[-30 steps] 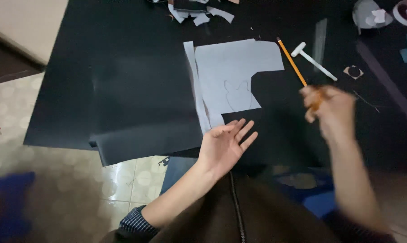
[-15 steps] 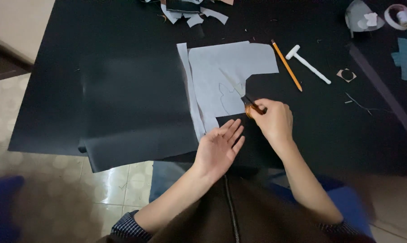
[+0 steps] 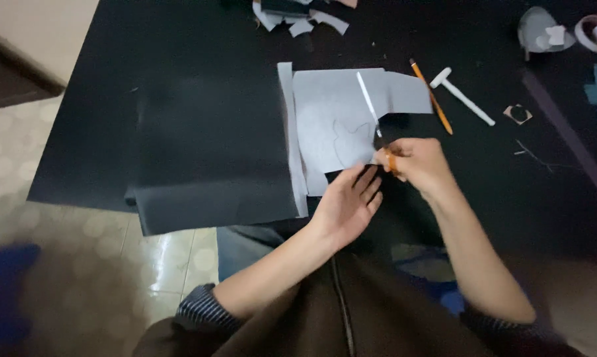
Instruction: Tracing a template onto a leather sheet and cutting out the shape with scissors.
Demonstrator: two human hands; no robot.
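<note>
Head cam: left hand (image 3: 348, 203) lies flat with fingers spread on the lower edge of the grey sheet (image 3: 331, 122), probably pinning it down. Right hand (image 3: 418, 164) is closed around a thin tool (image 3: 370, 106), tip on the sheet. Sheet's pale, irregularly cut, faint curved outline, sitting mid black table (image 3: 179, 79).

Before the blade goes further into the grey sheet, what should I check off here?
1. Right hand grips the knife: ok.
2. Left hand flat at the grey sheet's lower edge, holding it: ok.
3. Left fingers apart from the blade: not ok, they lie right beside the right hand.
4. Drawn outline visible on the sheet: ok.
5. Blade tip on the outline: cannot tell, blurred.
6. Pencil lies off the sheet: ok.
</note>
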